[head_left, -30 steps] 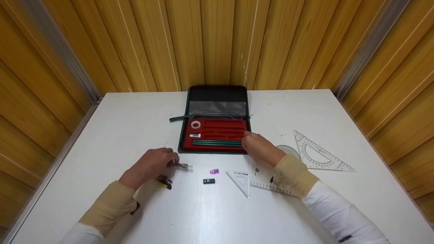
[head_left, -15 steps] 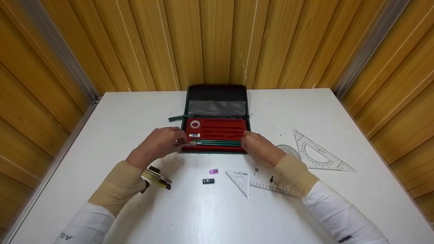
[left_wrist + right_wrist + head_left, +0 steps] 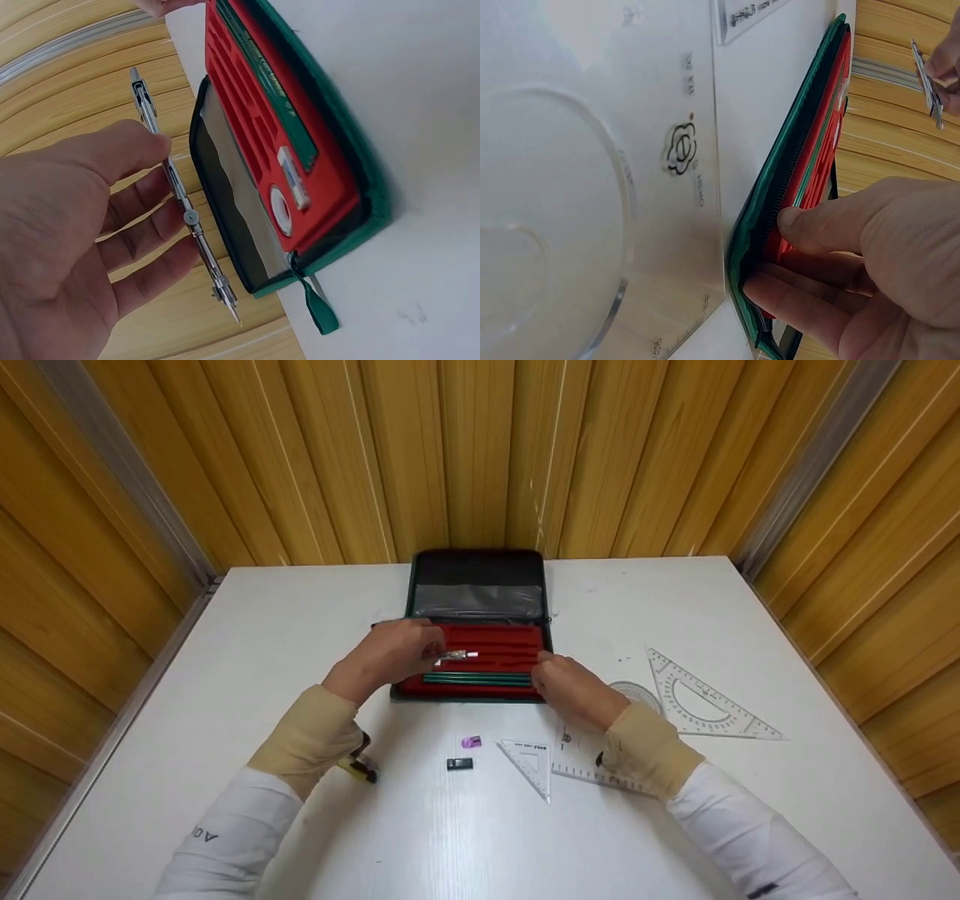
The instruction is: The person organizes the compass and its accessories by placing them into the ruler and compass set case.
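Observation:
My left hand (image 3: 386, 656) pinches a silver drawing compass (image 3: 191, 217) between thumb and fingers, above the red insert of an open green zip case (image 3: 480, 566). In the left wrist view the compass is clear of the insert. My right hand (image 3: 577, 688) grips the case's right front corner; in the right wrist view its thumb lies on the edge of the red insert (image 3: 776, 247) and its fingers curl at the side. Green pencils (image 3: 476, 679) lie in the front slot. A white eraser (image 3: 292, 176) and a white ring (image 3: 280, 210) sit in the insert's left end.
In front of the case lie a pink sharpener (image 3: 471, 742) and a small black box (image 3: 460, 763). Clear set squares (image 3: 709, 697) (image 3: 529, 765) and a protractor (image 3: 637, 694) lie to the right. A yellow-and-black object (image 3: 358, 769) is partly under my left forearm.
My left hand has carried the compass from the table left of the case, up and rightward over the red insert. The right hand has stayed at the case's corner.

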Available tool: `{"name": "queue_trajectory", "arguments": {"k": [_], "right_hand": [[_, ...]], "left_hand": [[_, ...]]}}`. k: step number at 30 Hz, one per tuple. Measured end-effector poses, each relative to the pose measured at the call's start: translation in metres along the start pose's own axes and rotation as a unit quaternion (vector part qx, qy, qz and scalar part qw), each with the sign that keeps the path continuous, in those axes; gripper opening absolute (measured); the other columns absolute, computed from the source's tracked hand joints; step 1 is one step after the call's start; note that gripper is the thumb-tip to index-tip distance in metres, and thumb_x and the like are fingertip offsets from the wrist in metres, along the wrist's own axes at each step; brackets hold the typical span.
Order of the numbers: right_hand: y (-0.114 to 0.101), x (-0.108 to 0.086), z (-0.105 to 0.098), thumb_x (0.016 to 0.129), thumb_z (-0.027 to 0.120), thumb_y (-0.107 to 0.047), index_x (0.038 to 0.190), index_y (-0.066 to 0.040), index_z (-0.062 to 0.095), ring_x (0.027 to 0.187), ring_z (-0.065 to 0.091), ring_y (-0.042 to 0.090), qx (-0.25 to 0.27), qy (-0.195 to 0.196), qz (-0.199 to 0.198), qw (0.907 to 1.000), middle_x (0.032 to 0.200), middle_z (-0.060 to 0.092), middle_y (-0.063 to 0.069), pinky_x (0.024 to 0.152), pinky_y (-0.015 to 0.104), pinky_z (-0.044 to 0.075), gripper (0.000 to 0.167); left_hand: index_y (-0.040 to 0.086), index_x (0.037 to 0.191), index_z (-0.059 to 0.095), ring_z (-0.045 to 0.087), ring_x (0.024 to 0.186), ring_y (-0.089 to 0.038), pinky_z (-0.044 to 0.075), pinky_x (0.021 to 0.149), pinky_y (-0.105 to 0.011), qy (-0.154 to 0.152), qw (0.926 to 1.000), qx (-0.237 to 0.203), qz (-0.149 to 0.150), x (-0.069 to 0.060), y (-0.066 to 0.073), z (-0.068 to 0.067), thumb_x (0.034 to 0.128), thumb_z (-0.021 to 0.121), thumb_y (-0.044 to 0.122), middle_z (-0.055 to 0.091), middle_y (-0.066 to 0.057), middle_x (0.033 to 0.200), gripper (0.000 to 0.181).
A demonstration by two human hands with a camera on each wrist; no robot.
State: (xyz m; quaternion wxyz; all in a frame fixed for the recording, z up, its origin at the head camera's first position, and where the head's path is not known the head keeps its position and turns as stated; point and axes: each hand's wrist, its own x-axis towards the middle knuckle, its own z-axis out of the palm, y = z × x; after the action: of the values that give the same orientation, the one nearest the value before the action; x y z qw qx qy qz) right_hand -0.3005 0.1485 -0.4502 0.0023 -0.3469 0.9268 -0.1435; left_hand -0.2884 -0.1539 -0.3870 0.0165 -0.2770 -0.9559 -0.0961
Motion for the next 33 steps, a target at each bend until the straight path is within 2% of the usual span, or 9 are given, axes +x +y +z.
{"name": "queue_trajectory", "arguments": {"k": [7, 12, 18, 22, 25, 29, 33], "right_hand": [[-0.001, 0.001, 0.001, 0.097, 0.062, 0.005, 0.087, -0.001, 0.074, 0.077, 0.062, 0.019, -0.007, -0.021, 0.024, 0.9995, 0.092, 0.06, 0.006, 0.068, 0.031, 0.056, 0.017], [-0.002, 0.003, 0.002, 0.096, 0.062, 0.006, 0.088, -0.001, 0.074, 0.078, 0.062, 0.019, -0.007, -0.025, 0.035, 0.999, 0.093, 0.06, 0.007, 0.069, 0.031, 0.056, 0.016], [-0.005, 0.003, 0.003, 0.096, 0.061, 0.006, 0.091, 0.0, 0.075, 0.08, 0.063, 0.019, -0.008, -0.024, 0.024, 0.9994, 0.097, 0.063, 0.009, 0.072, 0.031, 0.057, 0.016], [-0.005, 0.001, 0.002, 0.096, 0.061, 0.006, 0.091, 0.0, 0.075, 0.082, 0.065, 0.019, -0.01, -0.021, 0.023, 0.9995, 0.098, 0.064, 0.009, 0.073, 0.031, 0.058, 0.016], [-0.004, -0.001, -0.001, 0.096, 0.061, 0.006, 0.091, 0.0, 0.075, 0.082, 0.064, 0.02, -0.008, -0.021, 0.028, 0.9994, 0.098, 0.064, 0.008, 0.074, 0.031, 0.058, 0.016], [-0.004, -0.003, -0.002, 0.096, 0.062, 0.004, 0.093, -0.001, 0.076, 0.082, 0.063, 0.019, -0.003, -0.023, 0.033, 0.9992, 0.099, 0.064, 0.007, 0.075, 0.031, 0.057, 0.015], [-0.004, -0.004, -0.001, 0.097, 0.063, 0.004, 0.09, 0.0, 0.075, 0.082, 0.066, 0.02, -0.005, -0.007, 0.007, 0.9999, 0.096, 0.063, 0.008, 0.072, 0.031, 0.058, 0.014]], "left_hand": [[0.013, 0.107, 0.079, 0.064, 0.084, -0.02, 0.058, 0.082, -0.04, -0.009, 0.9999, -0.01, 0.001, 0.028, 0.011, 0.004, 0.0958, 0.075, 0.015, 0.074, -0.003, 0.1, 0.012], [0.014, 0.108, 0.079, 0.06, 0.082, -0.02, 0.057, 0.081, -0.036, -0.03, 0.9994, -0.011, -0.015, 0.048, 0.015, 0.01, 0.0978, 0.073, 0.018, 0.074, -0.003, 0.097, 0.012], [0.016, 0.11, 0.079, 0.06, 0.079, -0.019, 0.056, 0.076, -0.034, -0.045, 0.9983, -0.006, -0.038, 0.065, 0.012, 0.017, 0.0995, 0.071, 0.019, 0.073, -0.001, 0.095, 0.014], [0.015, 0.112, 0.079, 0.063, 0.083, -0.019, 0.057, 0.082, -0.037, -0.047, 0.9981, -0.005, -0.039, 0.077, 0.014, 0.021, 0.1008, 0.068, 0.018, 0.074, -0.003, 0.101, 0.016], [0.014, 0.113, 0.079, 0.065, 0.088, -0.021, 0.057, 0.087, -0.04, -0.049, 0.9983, 0.008, -0.03, 0.087, 0.018, 0.026, 0.1017, 0.066, 0.018, 0.075, -0.004, 0.105, 0.018], [0.015, 0.115, 0.078, 0.067, 0.094, -0.023, 0.056, 0.092, -0.041, -0.06, 0.9973, 0.025, -0.035, 0.099, 0.024, 0.033, 0.1025, 0.066, 0.021, 0.075, -0.006, 0.109, 0.019], [0.014, 0.114, 0.078, 0.067, 0.095, -0.023, 0.056, 0.093, -0.041, -0.062, 0.9965, 0.034, -0.046, 0.107, 0.028, 0.04, 0.1012, 0.069, 0.021, 0.075, -0.006, 0.107, 0.017]]}}
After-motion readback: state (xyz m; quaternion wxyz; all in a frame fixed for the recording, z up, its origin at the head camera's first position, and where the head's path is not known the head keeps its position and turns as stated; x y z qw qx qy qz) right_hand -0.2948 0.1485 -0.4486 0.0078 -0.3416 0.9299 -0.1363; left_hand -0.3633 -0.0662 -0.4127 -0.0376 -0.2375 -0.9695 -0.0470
